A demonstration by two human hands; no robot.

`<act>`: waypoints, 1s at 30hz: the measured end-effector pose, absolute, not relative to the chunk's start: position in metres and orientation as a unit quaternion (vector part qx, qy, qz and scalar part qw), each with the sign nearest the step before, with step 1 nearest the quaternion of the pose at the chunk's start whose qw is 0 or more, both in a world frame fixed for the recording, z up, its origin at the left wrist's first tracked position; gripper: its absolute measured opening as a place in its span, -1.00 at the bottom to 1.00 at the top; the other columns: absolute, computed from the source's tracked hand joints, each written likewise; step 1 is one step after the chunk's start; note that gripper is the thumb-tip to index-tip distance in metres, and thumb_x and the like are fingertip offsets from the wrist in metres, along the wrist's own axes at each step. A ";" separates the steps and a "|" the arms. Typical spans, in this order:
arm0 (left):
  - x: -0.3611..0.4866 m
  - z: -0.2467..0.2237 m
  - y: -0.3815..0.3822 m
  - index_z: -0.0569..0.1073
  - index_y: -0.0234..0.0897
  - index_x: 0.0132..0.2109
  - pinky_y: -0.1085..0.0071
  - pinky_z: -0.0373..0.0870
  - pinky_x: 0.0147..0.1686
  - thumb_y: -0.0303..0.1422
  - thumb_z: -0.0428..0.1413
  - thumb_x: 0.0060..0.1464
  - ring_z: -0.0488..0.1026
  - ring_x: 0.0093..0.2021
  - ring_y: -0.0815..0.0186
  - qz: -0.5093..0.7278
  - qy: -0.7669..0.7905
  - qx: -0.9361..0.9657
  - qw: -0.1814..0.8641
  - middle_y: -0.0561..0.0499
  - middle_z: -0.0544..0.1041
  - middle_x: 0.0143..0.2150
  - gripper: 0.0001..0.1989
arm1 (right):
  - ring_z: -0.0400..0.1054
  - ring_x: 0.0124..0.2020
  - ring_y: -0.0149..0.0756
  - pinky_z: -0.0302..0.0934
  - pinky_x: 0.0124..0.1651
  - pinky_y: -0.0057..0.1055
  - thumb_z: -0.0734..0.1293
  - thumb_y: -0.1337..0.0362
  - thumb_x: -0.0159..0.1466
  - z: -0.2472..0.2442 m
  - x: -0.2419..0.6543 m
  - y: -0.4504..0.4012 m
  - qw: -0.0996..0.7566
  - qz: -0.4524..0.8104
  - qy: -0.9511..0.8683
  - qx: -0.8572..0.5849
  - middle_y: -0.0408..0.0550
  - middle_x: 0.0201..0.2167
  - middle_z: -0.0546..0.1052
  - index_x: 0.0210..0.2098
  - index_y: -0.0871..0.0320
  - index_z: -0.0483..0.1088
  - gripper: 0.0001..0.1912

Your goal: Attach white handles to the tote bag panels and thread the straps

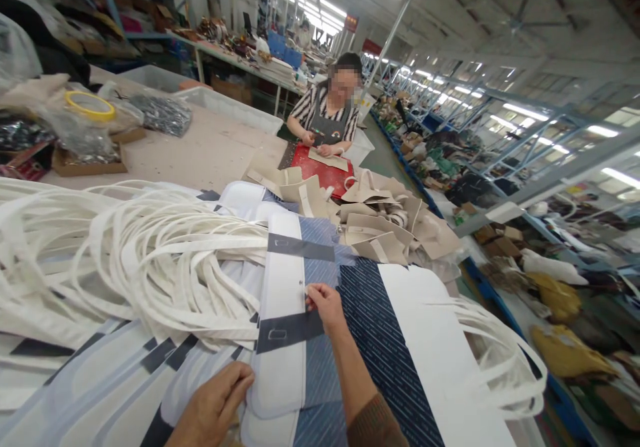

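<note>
A white and blue bag panel (280, 297) with dark cross bands and long white straps lies on top of a stack in front of me. On it my right hand (326, 306) pinches with thumb and forefinger, just beside a small dark spot near the white-blue border. Whatever is in that pinch is too small to name. My left hand (217, 397) is closed at the panel's lower left edge, its thumb and forefinger pressed together; what they hold is hidden. White straps (165, 254) loop in a thick bundle to the left.
At right lies another stack of dark blue and white panels (420, 327). Beige pieces (385, 224) are heaped beyond. A co-worker (333, 110) handles a beige piece over a red board (320, 174). Yellow tape (90, 105) and small boxes sit on the table (210, 157).
</note>
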State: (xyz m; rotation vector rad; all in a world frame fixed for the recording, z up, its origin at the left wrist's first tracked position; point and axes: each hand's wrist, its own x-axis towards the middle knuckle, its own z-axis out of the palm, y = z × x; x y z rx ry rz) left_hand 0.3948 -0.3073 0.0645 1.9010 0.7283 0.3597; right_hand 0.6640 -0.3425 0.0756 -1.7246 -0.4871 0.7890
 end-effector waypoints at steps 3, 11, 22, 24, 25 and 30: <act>0.394 0.057 -0.309 0.42 -0.14 -0.32 0.54 0.34 -0.34 -0.10 -0.03 0.29 0.43 -0.42 0.36 0.170 0.299 0.770 0.536 0.14 0.45 -0.43 -0.70 | 0.22 -0.63 -0.47 0.16 -0.56 -0.50 0.42 -0.03 0.03 0.068 0.671 -0.327 0.537 0.330 -0.214 -0.746 -0.19 -0.65 0.42 -0.42 0.24 0.48 -0.59; 0.393 0.057 -0.309 0.44 -0.14 -0.32 0.54 0.35 -0.31 -0.10 -0.02 0.29 0.46 -0.38 0.35 0.180 0.297 0.762 0.546 0.12 0.47 -0.41 -0.70 | 0.25 -0.68 -0.41 0.13 -0.59 -0.49 0.41 0.13 0.07 0.058 0.680 -0.309 0.440 0.319 -0.242 -0.804 -0.27 -0.71 0.38 -0.36 0.20 0.44 -0.74; 0.392 0.075 -0.303 0.49 -0.20 -0.33 0.47 0.32 -0.29 -0.11 -0.02 0.28 0.46 -0.33 0.31 0.120 0.305 0.762 0.558 0.06 0.48 -0.39 -0.65 | 0.37 -0.29 -0.28 0.27 -0.13 -0.33 0.39 0.20 0.19 0.094 0.615 -0.338 0.410 0.198 -0.407 -0.792 -0.09 -0.34 0.50 -0.32 0.12 0.45 -0.87; 0.390 0.079 -0.306 0.51 -0.21 -0.35 0.47 0.33 -0.27 -0.12 0.00 0.27 0.47 -0.31 0.30 0.116 0.293 0.762 0.566 0.05 0.50 -0.38 -0.66 | 0.35 -0.14 -0.18 0.26 -0.03 -0.26 0.48 0.24 0.11 0.100 0.578 -0.340 0.362 0.172 -0.523 -0.752 -0.03 -0.17 0.51 -0.22 0.09 0.49 -0.76; 0.389 0.080 -0.308 0.52 -0.21 -0.36 0.47 0.34 -0.27 -0.13 0.01 0.26 0.47 -0.31 0.30 0.116 0.287 0.761 0.570 0.04 0.50 -0.38 -0.66 | 0.33 -0.08 -0.13 0.26 0.00 -0.21 0.51 0.25 0.08 0.100 0.563 -0.339 0.328 0.144 -0.570 -0.739 0.00 -0.10 0.49 -0.17 0.09 0.48 -0.69; 0.382 0.085 -0.325 0.56 -0.20 -0.37 0.50 0.35 -0.33 -0.11 0.04 0.23 0.48 -0.38 0.32 0.125 0.272 0.767 0.568 0.04 0.51 -0.43 -0.65 | 0.30 -0.11 -0.11 0.30 -0.04 -0.16 0.49 0.22 0.17 0.092 0.542 -0.341 0.244 0.060 -0.633 -0.732 0.02 -0.13 0.49 -0.19 0.14 0.43 -0.74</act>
